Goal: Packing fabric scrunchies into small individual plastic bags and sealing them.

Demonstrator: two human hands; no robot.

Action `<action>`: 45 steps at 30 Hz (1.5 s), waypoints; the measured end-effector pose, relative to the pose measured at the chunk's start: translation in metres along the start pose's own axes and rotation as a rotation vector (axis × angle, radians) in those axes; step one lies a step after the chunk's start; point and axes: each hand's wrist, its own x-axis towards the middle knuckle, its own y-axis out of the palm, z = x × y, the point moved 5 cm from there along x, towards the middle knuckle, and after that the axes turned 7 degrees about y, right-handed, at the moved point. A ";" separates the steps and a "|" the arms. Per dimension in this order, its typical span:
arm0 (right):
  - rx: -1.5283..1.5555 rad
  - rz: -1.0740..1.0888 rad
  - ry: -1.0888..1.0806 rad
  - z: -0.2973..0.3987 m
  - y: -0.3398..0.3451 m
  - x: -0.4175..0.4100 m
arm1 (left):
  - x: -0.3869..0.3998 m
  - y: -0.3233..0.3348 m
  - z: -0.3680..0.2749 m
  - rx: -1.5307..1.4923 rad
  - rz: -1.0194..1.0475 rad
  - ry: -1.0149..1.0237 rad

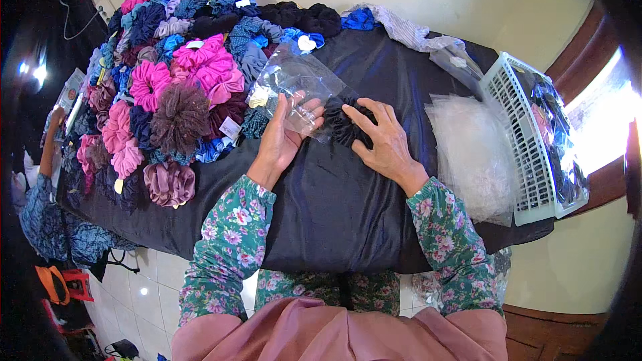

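My left hand, palm turned up, holds a clear plastic bag between thumb and fingers. The bag slants up and left, its upper part lying against the scrunchie pile. At the bag's lower right end is a gathered black scrunchie. My right hand grips this scrunchie from the right, fingers bent over it. Part of the scrunchie is hidden under those fingers, and I cannot tell how much of it is inside the bag.
A heap of colourful scrunchies covers the table's left side. On the right, a stack of clear bags lies beside a white plastic basket holding bagged scrunchies. Black cloth covers the table. Another person's arm is at far left.
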 end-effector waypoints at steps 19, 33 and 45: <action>0.041 -0.107 -0.084 0.000 -0.004 -0.001 | -0.006 0.007 0.002 0.202 0.048 -0.058; 0.109 -0.066 -0.121 0.003 -0.003 0.000 | -0.003 -0.001 0.006 0.159 0.076 -0.101; 0.061 -0.126 -0.092 0.001 -0.004 -0.001 | -0.005 0.004 0.011 0.212 0.140 -0.143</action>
